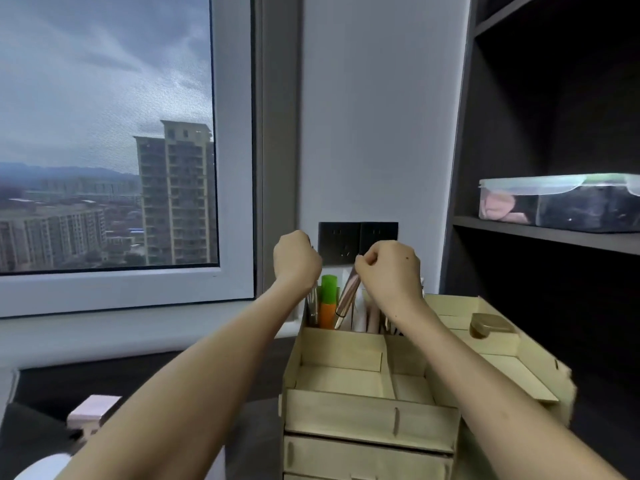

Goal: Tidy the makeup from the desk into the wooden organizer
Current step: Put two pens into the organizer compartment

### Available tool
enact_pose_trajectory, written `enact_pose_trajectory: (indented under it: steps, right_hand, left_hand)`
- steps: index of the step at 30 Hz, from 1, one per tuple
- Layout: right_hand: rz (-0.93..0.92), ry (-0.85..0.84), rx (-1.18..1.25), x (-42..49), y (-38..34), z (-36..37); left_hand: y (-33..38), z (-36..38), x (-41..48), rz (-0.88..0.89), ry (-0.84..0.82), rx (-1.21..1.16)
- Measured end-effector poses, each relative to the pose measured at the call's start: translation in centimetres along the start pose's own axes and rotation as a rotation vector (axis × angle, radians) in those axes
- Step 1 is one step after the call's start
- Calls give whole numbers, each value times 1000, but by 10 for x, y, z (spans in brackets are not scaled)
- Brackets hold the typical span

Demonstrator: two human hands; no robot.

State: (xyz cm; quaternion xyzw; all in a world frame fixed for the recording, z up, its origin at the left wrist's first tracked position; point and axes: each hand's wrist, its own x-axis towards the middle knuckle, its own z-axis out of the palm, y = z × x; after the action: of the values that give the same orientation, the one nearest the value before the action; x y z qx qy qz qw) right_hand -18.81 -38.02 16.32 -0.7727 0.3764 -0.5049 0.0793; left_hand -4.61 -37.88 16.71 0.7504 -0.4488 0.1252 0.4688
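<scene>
Both hands hover over the back row of the wooden organizer (374,415), which stands on the dark desk (52,382) against the wall. The right hand (389,271) is curled, thumb and forefinger pinching the top of a slim rose-gold tube (347,296) that leans at a slant with its lower end already inside the back slot. The left hand (296,259) is closed into a loose fist above that slot's left end; what it grips, if anything, is hidden behind the knuckles. Just beside the tube in the same slot stands a green and orange stick (327,299), with pale items to the right of it. To finish this step well, I would tip the tube upright before letting go, lowering it straight so it does not wedge against the stick or the divider, and release only once its base rests. A gold heart-shaped compact (490,325) sits on the organizer's right tray; the front compartments look bare. A pale pink box (93,408) lies on the desk left of the organizer, probably next.
</scene>
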Motion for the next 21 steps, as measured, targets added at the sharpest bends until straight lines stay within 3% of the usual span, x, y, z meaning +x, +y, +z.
enact_pose_trajectory:
  steps: [12, 21]
  right_hand:
    - [32, -79, -20, -7, 15, 16]
    - [45, -115, -48, 5, 4, 55]
  left_hand:
    - [-20, 34, -1, -41, -169, 127]
    - [-46, 3, 13, -178, -238, -133]
